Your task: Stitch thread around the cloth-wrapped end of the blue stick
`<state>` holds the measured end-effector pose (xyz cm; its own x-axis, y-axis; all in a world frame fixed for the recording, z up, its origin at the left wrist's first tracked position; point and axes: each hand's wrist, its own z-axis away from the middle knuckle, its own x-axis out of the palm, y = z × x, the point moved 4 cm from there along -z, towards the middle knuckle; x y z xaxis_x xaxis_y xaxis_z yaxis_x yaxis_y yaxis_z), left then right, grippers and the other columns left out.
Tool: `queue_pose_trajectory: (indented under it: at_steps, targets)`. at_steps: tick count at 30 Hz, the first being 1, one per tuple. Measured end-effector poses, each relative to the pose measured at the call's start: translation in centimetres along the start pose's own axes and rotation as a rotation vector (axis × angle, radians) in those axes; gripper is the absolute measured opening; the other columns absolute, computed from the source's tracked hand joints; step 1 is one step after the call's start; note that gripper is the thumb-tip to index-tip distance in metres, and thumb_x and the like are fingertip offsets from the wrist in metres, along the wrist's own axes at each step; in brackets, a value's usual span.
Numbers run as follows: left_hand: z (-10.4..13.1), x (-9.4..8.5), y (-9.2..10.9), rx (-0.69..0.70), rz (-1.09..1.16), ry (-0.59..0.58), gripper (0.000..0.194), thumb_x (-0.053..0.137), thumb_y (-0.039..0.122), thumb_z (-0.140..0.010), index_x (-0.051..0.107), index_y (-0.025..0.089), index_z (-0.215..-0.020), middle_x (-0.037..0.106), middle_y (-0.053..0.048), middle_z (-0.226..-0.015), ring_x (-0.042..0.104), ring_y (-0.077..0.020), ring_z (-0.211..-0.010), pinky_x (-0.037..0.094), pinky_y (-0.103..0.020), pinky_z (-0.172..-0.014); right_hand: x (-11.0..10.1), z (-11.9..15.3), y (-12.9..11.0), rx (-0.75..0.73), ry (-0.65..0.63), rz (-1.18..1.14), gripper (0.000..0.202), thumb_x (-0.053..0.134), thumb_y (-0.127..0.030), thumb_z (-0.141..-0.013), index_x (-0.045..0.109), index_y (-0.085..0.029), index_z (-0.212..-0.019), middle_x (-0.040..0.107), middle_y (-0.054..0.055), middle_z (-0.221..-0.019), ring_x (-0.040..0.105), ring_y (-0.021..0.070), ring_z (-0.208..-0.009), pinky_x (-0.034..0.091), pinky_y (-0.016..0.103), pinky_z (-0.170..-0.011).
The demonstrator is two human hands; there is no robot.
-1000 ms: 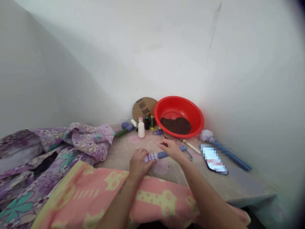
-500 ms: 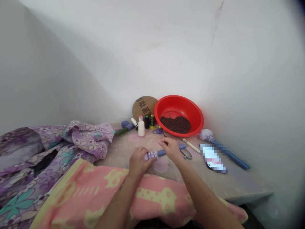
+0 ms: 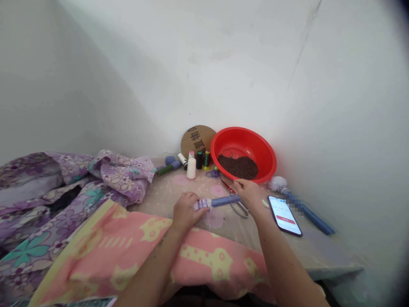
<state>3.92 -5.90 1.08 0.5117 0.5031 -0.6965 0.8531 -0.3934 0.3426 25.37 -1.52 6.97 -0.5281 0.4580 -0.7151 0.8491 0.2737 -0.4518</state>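
My left hand is closed around the end of a blue stick that lies across the table, where a white and purple wrapping covers it. My right hand hovers over the stick's far end, thumb and fingers pinched together. Whatever is between those fingertips, perhaps thread, is too small to make out. Beneath my right hand is a pair of scissors, with its grey handle loop showing and the rest partly hidden.
Behind stands a red basin with dark brown grains, beside a round cardboard piece. Several thread spools stand to its left. A phone and a white-headed blue stick lie right. Floral cloth and a pink blanket fill the left and front.
My right hand has moved right and slightly forward, away from the wrapped end, still pinched. My left hand stays on the stick. The view has shifted a little.
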Motion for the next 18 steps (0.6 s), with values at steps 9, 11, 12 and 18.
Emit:
queue_pose_trajectory:
  at_steps: [9,11,12,18]
  targets:
    - [0.0,0.1,-0.1,0.014,-0.016,0.003,0.029,0.056,0.045,-0.065,0.057,0.02,-0.08,0.055,-0.003,-0.083,0.048,-0.0169,-0.084,0.039,-0.028,-0.072,4.7,3.3,-5.9,-0.326,-0.374,-0.015,0.021,0.053,-0.025,-0.071,0.064,-0.023,-0.089,0.064,0.001,-0.079,0.055,0.0141,-0.072,0.034,0.023,-0.061]
    - [0.0,0.2,-0.2,0.016,-0.02,0.0,0.029,0.055,0.046,-0.066,0.057,0.02,-0.079,0.055,-0.003,-0.083,0.048,-0.0171,-0.084,0.039,-0.028,-0.072,5.2,3.4,-6.2,-0.354,-0.365,0.03,0.016,0.052,-0.025,-0.072,0.064,-0.022,-0.083,0.063,0.002,-0.079,0.054,0.014,-0.073,0.033,0.023,-0.062]
    - [0.0,0.2,-0.2,0.016,-0.022,0.001,0.029,0.055,0.046,-0.066,0.057,0.02,-0.079,0.055,-0.003,-0.083,0.048,-0.017,-0.084,0.039,-0.028,-0.072,5.4,3.3,-6.2,-0.36,-0.355,0.037,0.014,0.051,-0.025,-0.073,0.064,-0.021,-0.079,0.062,0.002,-0.078,0.054,0.014,-0.073,0.033,0.023,-0.061]
    - [0.1,-0.1,-0.1,0.001,-0.01,0.026,0.032,0.056,0.048,-0.064,0.057,0.021,-0.081,0.056,-0.003,-0.084,0.048,-0.0167,-0.084,0.04,-0.027,-0.071,3.8,2.0,-4.7,-0.217,-0.006,-0.213,0.017,0.046,-0.027,-0.076,0.059,-0.017,-0.071,0.058,0.003,-0.069,0.05,0.0134,-0.066,0.035,0.023,-0.061]
